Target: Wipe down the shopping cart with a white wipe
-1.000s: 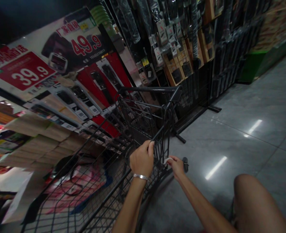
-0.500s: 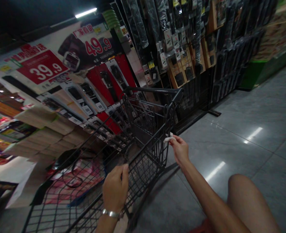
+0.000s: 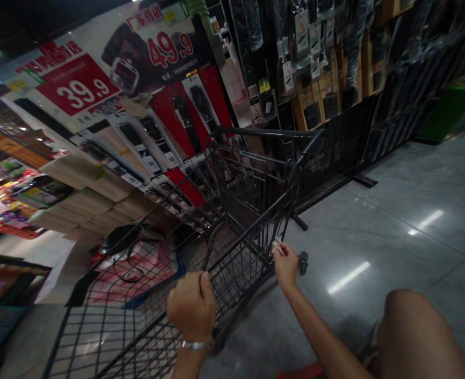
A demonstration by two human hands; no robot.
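Note:
A black wire shopping cart (image 3: pixel 245 241) stands in front of me. My left hand (image 3: pixel 193 305), with a silver band at the wrist, is closed round the top rail of its near side. My right hand (image 3: pixel 286 264) pinches a small crumpled white tissue or cloth (image 3: pixel 276 245) between thumb and fingers. The white piece is at the lower wire side near the cart's handle end; whether it touches the wires is hard to tell. Beyond the hands rises the cart's handle bar (image 3: pixel 270 132).
Belts hang on a display board (image 3: pixel 165 118) with price signs behind the cart. A dark rack (image 3: pixel 335 79) of packaged goods stands right of it. Pink packages (image 3: pixel 153 258) show through the wires. Grey tiled floor (image 3: pixel 406 263) and my bent knee (image 3: pixel 417 321) are at the right.
My right hand has moved down the cart's side with the white tissue or cloth. My left hand stays closed on the rail. The view has shifted slightly, so the cart appears further right.

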